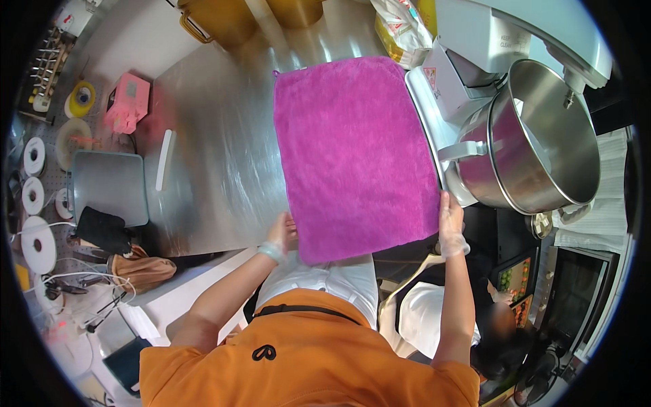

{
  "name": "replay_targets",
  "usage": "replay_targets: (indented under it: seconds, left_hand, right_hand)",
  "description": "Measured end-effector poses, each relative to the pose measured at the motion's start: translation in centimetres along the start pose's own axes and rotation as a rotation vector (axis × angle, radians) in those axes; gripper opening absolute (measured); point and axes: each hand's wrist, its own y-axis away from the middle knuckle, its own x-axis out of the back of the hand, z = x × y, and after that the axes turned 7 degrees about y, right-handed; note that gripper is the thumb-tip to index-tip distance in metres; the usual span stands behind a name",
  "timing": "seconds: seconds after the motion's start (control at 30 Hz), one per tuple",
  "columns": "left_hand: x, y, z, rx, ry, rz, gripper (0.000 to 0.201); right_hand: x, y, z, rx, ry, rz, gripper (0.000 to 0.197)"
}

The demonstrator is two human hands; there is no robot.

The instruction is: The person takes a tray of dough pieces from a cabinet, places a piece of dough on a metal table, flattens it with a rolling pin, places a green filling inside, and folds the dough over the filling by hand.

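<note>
Over one steel table (220, 186), one magenta cloth (356, 156), left hand (282, 232), right hand (450, 218), both pinching its edges

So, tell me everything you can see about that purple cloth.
The purple cloth is roughly rectangular, fuzzy and towel-like, wrinkled, with a small tab at its far left corner. It lies spread over the steel table, its near end reaching past the edge. Its right side runs along the white mixer base. The left hand is at its left edge, the right hand at its right edge, their grip partly hidden.
</note>
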Motion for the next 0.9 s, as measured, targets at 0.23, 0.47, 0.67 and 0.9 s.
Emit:
replay_targets:
  seconds: [0.23,0.47,0.67,0.9]
  left_hand:
    - [6.2,4.4,-2.8,0.098,-0.351,-0.176,0.03]
    - [4.6,3.4,-6.1,0.014,-0.482,-0.421,0.033]
    - [5.6,3.6,-6.9,-0.006,-0.458,-0.446,0.022]
    - [4.1,7.8,-2.2,0.103,-0.558,-0.497,0.017]
  right_hand:
    - [-2.0,3.3,13.5,-0.113,-0.363,0.061,0.038]
    - [-2.9,3.0,16.9,-0.211,-0.333,-0.319,0.041]
    - [-3.0,4.1,16.7,-0.215,-0.398,-0.265,0.036]
    - [-0.4,4.4,13.2,-0.165,-0.098,-0.481,0.016]
